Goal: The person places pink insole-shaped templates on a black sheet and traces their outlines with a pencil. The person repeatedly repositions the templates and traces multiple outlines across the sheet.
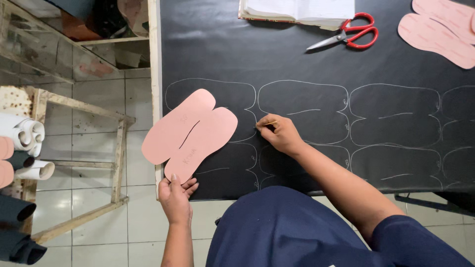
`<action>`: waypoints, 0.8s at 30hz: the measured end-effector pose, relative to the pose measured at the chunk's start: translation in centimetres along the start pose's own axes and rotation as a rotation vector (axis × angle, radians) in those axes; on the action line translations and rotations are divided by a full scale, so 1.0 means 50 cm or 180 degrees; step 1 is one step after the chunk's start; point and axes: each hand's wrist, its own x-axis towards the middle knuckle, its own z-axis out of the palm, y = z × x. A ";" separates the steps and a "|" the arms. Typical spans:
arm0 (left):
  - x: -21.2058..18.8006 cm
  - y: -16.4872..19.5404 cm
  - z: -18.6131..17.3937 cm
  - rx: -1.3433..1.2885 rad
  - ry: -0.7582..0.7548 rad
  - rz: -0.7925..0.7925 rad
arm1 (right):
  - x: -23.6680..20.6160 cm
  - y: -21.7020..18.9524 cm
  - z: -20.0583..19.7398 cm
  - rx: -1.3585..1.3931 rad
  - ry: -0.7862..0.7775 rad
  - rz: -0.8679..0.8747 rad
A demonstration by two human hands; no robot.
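Left hand (175,198): pink sole template (190,134), up-right diagonal.

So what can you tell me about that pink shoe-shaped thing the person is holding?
The pink template is a flat, thin sheet that looks like card, cut as two sole shapes side by side and split by a curved slit. There is faint handwriting on both halves. The left hand pinches its lower end. It lies tilted, partly on the black sheet with white drawn outlines and partly sticking out past the table's left edge. The right hand, holding a thin marking tool, is close by but not touching it.
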 end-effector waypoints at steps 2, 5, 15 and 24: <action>0.000 0.003 0.001 -0.0026 -0.0019 0.0018 | 0.002 -0.001 -0.001 -0.0006 -0.0007 0.0085; 0.001 0.004 0.000 -0.0017 -0.0021 0.0019 | 0.010 0.000 -0.001 0.0036 -0.0084 0.0038; 0.008 0.004 -0.001 -0.0051 -0.0010 -0.0015 | 0.053 0.028 0.008 0.0592 0.0290 0.0041; 0.007 0.014 0.000 0.0049 -0.0013 -0.0056 | 0.139 0.047 0.007 0.0739 0.0493 0.0335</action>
